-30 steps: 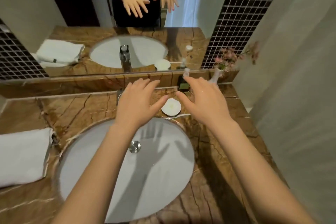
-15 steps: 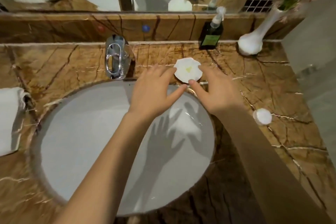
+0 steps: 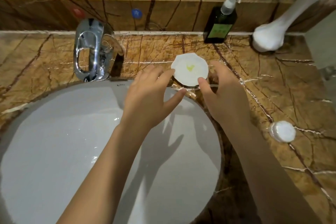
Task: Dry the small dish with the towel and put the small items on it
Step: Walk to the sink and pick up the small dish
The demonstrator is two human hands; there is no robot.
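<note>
A small white scalloped dish (image 3: 190,68) with a yellow mark in its middle lies on the brown marble counter just behind the sink rim. My left hand (image 3: 151,96) touches its left edge with spread fingers. My right hand (image 3: 223,94) is at its right and near edge, thumb on the rim and fingers curled round the far side. A small round white item (image 3: 282,131) lies on the counter to the right, apart from both hands. The towel is out of view.
A white oval sink (image 3: 63,151) fills the lower left, with a chrome tap (image 3: 90,51) behind it. A dark green pump bottle (image 3: 219,23) and a white vase (image 3: 269,36) stand against the back ledge, under the mirror.
The view has dropped down and closer to the counter. Both hands have come forward to the dish and now touch its edges. The towel at the left has left the view.
</note>
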